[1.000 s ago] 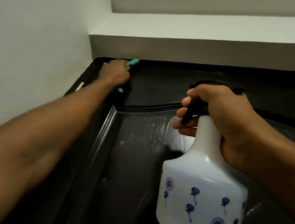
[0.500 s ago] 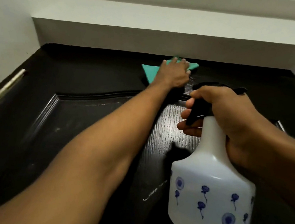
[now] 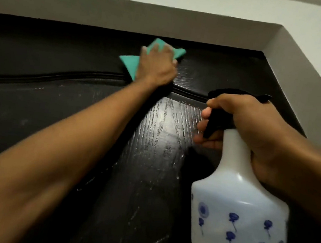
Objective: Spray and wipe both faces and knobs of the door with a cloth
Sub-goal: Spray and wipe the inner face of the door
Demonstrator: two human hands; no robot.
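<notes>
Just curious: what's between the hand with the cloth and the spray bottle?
Only bare, wet-streaked door and its raised moulding, seen from the head camera.

Two bare forearms and hands, no sleeves in view

The left hand [image 3: 156,65] and its forearm come in from the near left, uncovered from the frame's edge up to the wrist, with no sleeve, watch or band visible. The right hand [image 3: 254,132] and its forearm come in from the right edge, likewise uncovered as far as can be seen. No ring or glove shows on either hand. The left hand's fingers [image 3: 154,47] are blurred, so finer detail cannot be told; on the right hand, knuckles and a short thumbnail show plainly.
</notes>
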